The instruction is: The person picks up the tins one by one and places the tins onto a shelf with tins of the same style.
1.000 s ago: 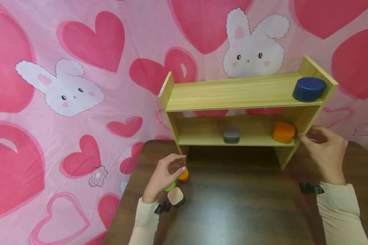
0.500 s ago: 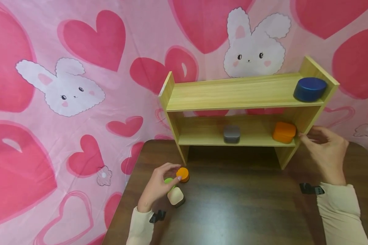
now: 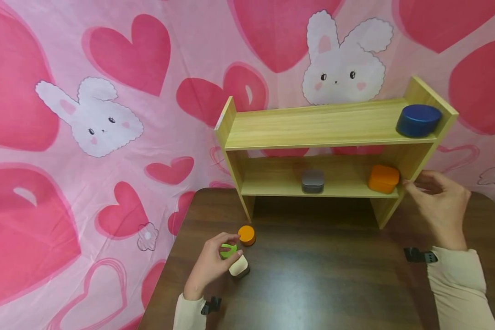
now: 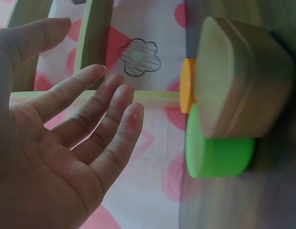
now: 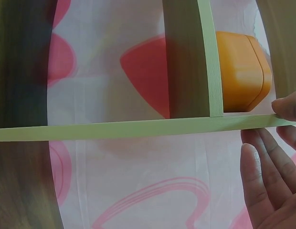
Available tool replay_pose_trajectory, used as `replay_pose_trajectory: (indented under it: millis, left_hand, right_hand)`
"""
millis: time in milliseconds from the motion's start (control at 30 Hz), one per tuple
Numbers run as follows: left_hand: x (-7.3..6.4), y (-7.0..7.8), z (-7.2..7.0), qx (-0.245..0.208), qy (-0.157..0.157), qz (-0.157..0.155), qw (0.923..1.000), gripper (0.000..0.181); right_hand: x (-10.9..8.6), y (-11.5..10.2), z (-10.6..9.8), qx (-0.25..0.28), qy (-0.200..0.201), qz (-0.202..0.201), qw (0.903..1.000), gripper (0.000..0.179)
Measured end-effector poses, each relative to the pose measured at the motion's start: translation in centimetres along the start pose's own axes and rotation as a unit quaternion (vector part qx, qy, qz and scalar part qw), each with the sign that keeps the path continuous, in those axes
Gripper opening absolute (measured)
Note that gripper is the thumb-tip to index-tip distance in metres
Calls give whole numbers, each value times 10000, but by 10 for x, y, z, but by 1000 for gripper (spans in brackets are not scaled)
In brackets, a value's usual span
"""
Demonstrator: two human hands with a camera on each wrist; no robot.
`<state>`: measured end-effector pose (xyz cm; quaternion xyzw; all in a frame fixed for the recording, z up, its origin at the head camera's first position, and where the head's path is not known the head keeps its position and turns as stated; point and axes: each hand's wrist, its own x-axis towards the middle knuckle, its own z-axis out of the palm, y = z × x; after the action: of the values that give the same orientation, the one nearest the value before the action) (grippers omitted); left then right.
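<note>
My left hand (image 3: pixel 212 261) hovers with relaxed, parted fingers over a round green tin (image 3: pixel 227 253) and a squarish beige tin (image 3: pixel 241 266) on the table. In the left wrist view the palm and fingers are bare, apart from the green tin (image 4: pixel 219 152) and the beige tin (image 4: pixel 253 81). Just beyond the fingertips lies a small round orange tin (image 3: pixel 246 235). My right hand (image 3: pixel 443 206) pinches the right side panel of a wooden shelf (image 3: pixel 313 126). In the right wrist view the thumb is on one side of the panel (image 5: pixel 138 129) and fingers on the other.
An oval blue tin (image 3: pixel 418 120) stands at the top board's right end. On the middle board are a grey tin (image 3: pixel 312 181) and a squarish orange tin (image 3: pixel 383 178). Behind the dark table (image 3: pixel 313 275) hangs a pink cloth (image 3: pixel 156 119) with hearts and rabbits.
My left hand has moved from near the round orange tin back toward me, over the green and beige tins. The right hand keeps its hold on the shelf's side panel.
</note>
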<state>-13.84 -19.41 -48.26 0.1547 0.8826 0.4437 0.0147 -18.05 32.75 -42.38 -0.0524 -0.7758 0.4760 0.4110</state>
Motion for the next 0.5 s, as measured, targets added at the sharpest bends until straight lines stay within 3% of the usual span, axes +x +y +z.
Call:
replay_pose_trajectory:
  millis: [267, 500]
  left_hand:
    - [-7, -9, 7, 368, 85, -41, 9993, 37]
    - [-11, -18, 11, 647, -57, -79, 9979, 41]
  right_hand:
    - [0, -1, -1, -7, 5, 16, 10000, 27]
    - [0, 0, -1, -34, 4, 27, 10000, 27]
